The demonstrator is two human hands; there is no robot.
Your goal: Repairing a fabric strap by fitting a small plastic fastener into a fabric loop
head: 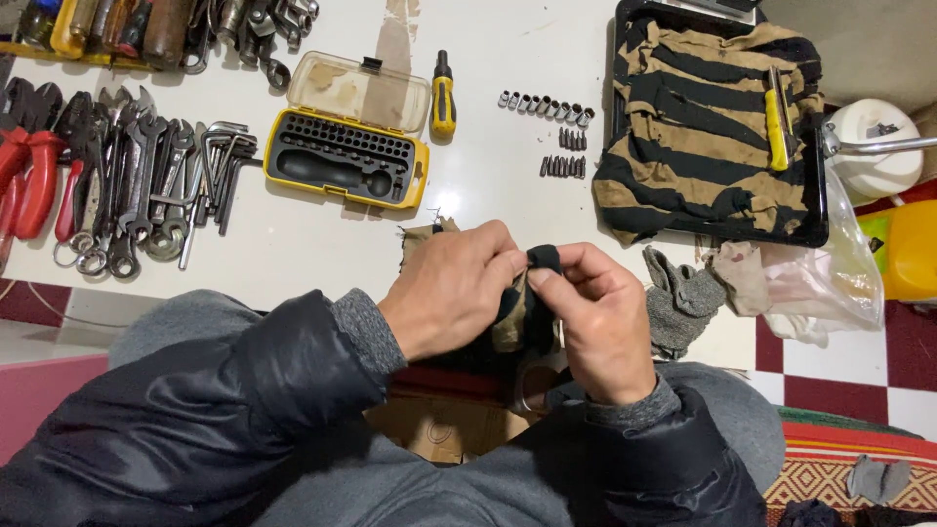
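My left hand [451, 288] and my right hand [597, 317] meet over my lap at the near edge of a white table [293, 239]. Together they pinch a small piece of black and tan striped cloth [517, 312]. The right thumb and forefinger grip a black fold at its top. The left fingers close over its left side. A frayed tan corner of the cloth [418, 234] pokes out behind the left hand. Something metallic shows under the cloth, mostly hidden.
An open yellow bit case [346, 156] and a yellow screwdriver [443, 98] lie ahead, with rows of sockets and bits [561, 137]. Wrenches and hex keys [146, 181] and red pliers [29, 181] lie left. A striped rag fills a black tray [815, 210] right; grey gloves [683, 298] nearby.
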